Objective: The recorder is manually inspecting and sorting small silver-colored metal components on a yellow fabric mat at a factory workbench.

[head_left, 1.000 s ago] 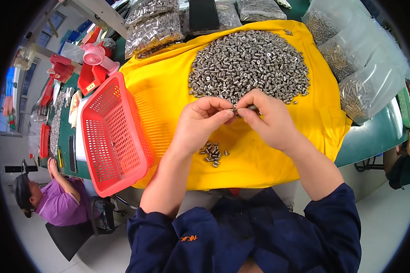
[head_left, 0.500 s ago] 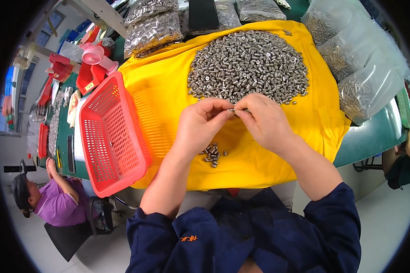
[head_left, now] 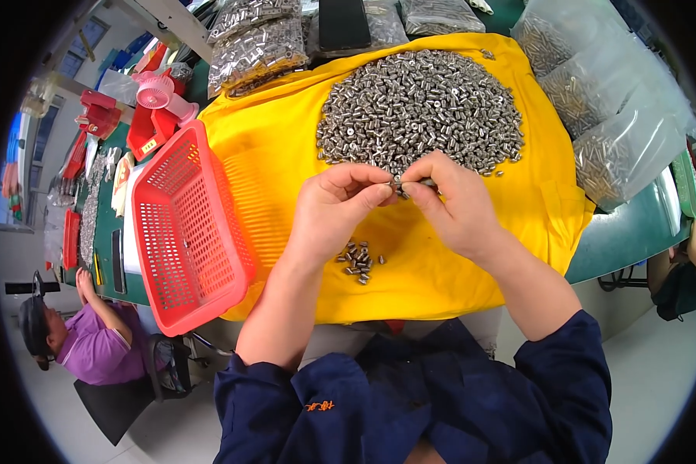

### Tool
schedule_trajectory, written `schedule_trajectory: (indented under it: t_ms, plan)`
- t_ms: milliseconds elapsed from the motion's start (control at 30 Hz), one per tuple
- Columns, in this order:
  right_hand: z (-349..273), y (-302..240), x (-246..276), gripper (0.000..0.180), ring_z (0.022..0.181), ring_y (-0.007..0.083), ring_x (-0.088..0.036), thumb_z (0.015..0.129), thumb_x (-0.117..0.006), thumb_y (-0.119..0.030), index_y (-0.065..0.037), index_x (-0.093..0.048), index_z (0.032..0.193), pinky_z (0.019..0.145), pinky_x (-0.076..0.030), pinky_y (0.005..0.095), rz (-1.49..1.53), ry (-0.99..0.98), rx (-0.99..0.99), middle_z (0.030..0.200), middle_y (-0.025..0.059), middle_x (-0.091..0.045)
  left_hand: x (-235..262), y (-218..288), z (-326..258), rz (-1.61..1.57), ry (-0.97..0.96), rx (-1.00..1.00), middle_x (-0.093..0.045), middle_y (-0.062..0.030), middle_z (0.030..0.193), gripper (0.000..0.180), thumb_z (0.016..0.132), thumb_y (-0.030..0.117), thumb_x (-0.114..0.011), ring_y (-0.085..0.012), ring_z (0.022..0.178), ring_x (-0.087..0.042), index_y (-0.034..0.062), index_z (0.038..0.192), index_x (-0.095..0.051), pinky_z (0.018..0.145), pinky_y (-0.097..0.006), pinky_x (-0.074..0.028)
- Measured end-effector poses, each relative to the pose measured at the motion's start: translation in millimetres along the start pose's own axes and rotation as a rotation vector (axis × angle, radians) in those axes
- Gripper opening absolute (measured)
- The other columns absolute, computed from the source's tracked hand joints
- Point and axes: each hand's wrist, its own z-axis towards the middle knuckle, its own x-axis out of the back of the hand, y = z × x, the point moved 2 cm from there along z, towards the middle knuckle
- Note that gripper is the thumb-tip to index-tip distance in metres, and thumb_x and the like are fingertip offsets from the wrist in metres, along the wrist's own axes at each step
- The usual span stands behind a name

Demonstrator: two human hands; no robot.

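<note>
My left hand (head_left: 331, 207) pinches with thumb and forefinger at a small metal part (head_left: 397, 185), mostly hidden by the fingertips. Close against it, my right hand (head_left: 458, 207) is closed in a pinch too, with a bit of metal (head_left: 428, 182) showing between its fingers. Just beyond both hands spreads a large heap of small silvery cylindrical metal parts (head_left: 421, 112) on a yellow cloth (head_left: 286, 155). A smaller group of the same kind of parts (head_left: 357, 261) lies on the cloth below my hands, nearer to me.
A red perforated basket (head_left: 197, 232) stands at the left, overlapping the cloth. Bags of metal parts (head_left: 259, 50) and a black phone (head_left: 344, 25) lie at the back, more clear bags (head_left: 603, 166) at the right. A pink fan (head_left: 162, 94) stands far left; a person in purple (head_left: 104, 344) sits there.
My fingertips have shifted slightly upward, and the right-hand fingers have changed their pose, so more metal shows between them. The heap and the smaller group look the same.
</note>
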Motion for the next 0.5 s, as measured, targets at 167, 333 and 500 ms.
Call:
schedule_trajectory:
  t_ms: [167, 333, 500]
  plan:
    - [0.1, 0.8, -1.3, 0.005, 0.070, 0.0293, -0.054, 0.078, -0.054, -0.007, -0.005, -0.051, 0.082, 0.060, -0.043, 0.0359, 0.008, -0.021, -0.005, 0.074, 0.0102, -0.054, -1.5, -2.2, 0.4, 0.002, -0.025, 0.019, -0.062, -0.0069, 0.086, 0.013, 0.081, -0.002, -0.058, -0.0123, 0.078, -0.060, -0.0028, 0.094, -0.059, 0.072, -0.023, -0.048]
    - [-0.3, -2.8, -2.4, 0.008, 0.070, 0.0298, -0.053, 0.076, -0.056, -0.004, -0.004, -0.049, 0.078, 0.061, -0.043, 0.0382, -0.136, 0.006, 0.104, 0.073, 0.0108, -0.054, -2.0, -5.4, -0.6, 0.049, 0.014, 0.010, -0.063, -0.0063, 0.084, 0.012, 0.080, -0.001, -0.058, -0.0117, 0.077, -0.060, -0.0029, 0.092, -0.060, 0.071, -0.022, -0.049]
    - [-2.3, -2.5, -3.6, 0.009, 0.071, 0.0299, -0.053, 0.076, -0.056, -0.003, -0.004, -0.048, 0.079, 0.062, -0.043, 0.0386, -0.134, 0.015, 0.126, 0.073, 0.0109, -0.053, -3.8, -5.5, -1.8, 0.139, 0.047, -0.007, -0.063, -0.0055, 0.082, 0.010, 0.080, -0.001, -0.059, -0.0108, 0.075, -0.060, -0.0026, 0.090, -0.061, 0.069, -0.021, -0.049]
